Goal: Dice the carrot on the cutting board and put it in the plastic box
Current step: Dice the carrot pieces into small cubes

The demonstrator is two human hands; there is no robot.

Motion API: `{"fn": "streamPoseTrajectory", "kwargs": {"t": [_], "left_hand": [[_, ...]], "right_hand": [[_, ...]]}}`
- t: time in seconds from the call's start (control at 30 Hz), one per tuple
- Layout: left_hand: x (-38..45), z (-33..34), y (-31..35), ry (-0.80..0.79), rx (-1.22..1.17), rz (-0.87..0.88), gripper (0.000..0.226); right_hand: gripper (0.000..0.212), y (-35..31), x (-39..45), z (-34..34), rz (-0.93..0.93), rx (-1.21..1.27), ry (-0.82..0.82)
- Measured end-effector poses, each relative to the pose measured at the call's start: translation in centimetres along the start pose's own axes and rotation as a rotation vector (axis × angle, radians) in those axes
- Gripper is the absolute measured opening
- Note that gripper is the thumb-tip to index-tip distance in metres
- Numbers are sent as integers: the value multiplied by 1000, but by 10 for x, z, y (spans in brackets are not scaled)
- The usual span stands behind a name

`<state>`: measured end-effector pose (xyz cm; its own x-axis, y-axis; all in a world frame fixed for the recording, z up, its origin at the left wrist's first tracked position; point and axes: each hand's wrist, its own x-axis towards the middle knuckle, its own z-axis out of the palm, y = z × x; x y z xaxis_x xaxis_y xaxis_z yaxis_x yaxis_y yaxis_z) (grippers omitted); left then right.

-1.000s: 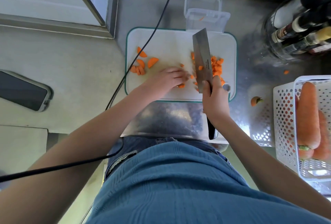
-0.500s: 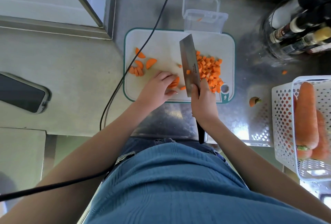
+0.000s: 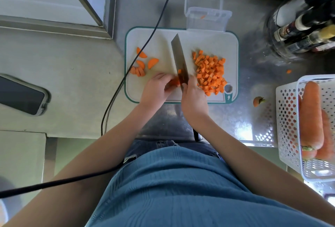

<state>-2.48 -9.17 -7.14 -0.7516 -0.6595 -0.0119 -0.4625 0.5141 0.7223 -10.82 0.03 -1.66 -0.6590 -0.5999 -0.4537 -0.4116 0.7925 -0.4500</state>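
Centrally, near the cutting board's [image 3: 159, 45] front edge, the left hand [image 3: 155, 90] pinches carrot strips [image 3: 174, 82], long axis crosswise; the right hand [image 3: 194, 98] grips the knife [image 3: 178, 58], tip pointing rearward; the plastic box [image 3: 206, 18] touches the rear edge.

There is just one camera, worn on the person's head, and it looks almost straight down past the blue shirt [image 3: 172, 187] to the counter. It sits close above, so the cutting board [image 3: 159, 40] lies near the middle top, both arms reach up from the bottom, and the wide lens bends the edges. The white basket [image 3: 286, 118] is cut off at the right side and the phone [image 3: 20, 96] at the left.
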Motion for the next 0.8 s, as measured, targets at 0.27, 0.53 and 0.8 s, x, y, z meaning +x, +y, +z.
{"fn": "streamPoseTrajectory", "kwargs": {"t": [0.27, 0.53, 0.8], "left_hand": [[1, 4, -1, 68, -5, -10, 16], [-4, -4, 0, 7, -58, -60, 56], [-8, -6, -4, 54, -27, -86, 27]], "right_hand": [[18, -2, 7, 7, 15, -130, -23], [24, 2, -6, -13, -44, 11, 61], [32, -3, -5, -6, -95, -33, 23]]}}
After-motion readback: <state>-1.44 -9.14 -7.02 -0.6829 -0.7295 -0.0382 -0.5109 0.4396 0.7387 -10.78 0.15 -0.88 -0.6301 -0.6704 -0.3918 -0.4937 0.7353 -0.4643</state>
